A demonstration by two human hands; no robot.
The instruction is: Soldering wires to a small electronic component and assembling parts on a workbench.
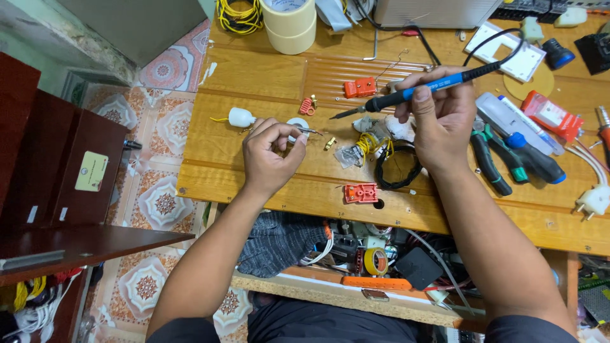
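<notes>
My right hand (438,117) holds a blue and black soldering iron (406,94) by its grip, tip pointing left over the wooden workbench (267,159). A black cord runs from the iron's back end up to the right. My left hand (270,152) pinches a thin metal wire or pin (308,130) whose end points right, toward the iron's tip. A small gap separates the tip from the wire. A small white round part (297,124) sits just behind my left fingers.
Red plastic connector parts (360,87) (361,192), a white bulb-shaped piece with a yellow wire (240,117), a black cable loop (397,168), green-handled pliers (492,159), a blue-handled screwdriver (534,155), a white plug (594,200) and tape rolls (289,22) lie around. A cluttered shelf sits under the bench.
</notes>
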